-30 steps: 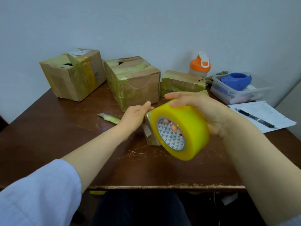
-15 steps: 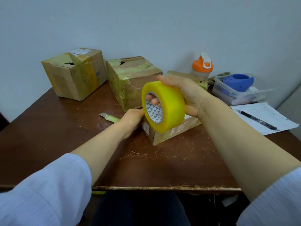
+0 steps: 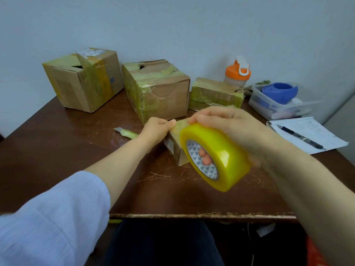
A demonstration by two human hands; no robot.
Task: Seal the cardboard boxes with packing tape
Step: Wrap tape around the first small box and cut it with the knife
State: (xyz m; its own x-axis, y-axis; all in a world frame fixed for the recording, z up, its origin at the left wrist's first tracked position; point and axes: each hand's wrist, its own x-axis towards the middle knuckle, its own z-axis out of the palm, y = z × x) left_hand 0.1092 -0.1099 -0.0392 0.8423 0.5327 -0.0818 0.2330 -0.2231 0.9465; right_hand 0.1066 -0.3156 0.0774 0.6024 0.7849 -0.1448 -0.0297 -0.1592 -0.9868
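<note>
A small cardboard box (image 3: 175, 148) lies on the brown table (image 3: 57, 150) in the middle. My left hand (image 3: 156, 129) grips its near-left top corner. My right hand (image 3: 232, 127) holds a big yellow roll of packing tape (image 3: 221, 158), fingers through its core, raised over the box's right part and hiding most of it. Whether a strip of tape runs from the roll to the box I cannot tell. Three taped cardboard boxes stand behind: a left one (image 3: 82, 81), a middle one (image 3: 159, 91) and a flat right one (image 3: 215, 93).
A utility knife (image 3: 125, 132) lies left of my left hand. At the back right stand an orange-capped bottle (image 3: 238, 72) and a clear plastic tub (image 3: 278, 108) with a blue object. A notepad (image 3: 315, 131) with a pen (image 3: 301, 137) lies at the right edge.
My right hand has swung the tape roll from up over the box back down toward me and to the right. My left hand stays on the small box's corner.
</note>
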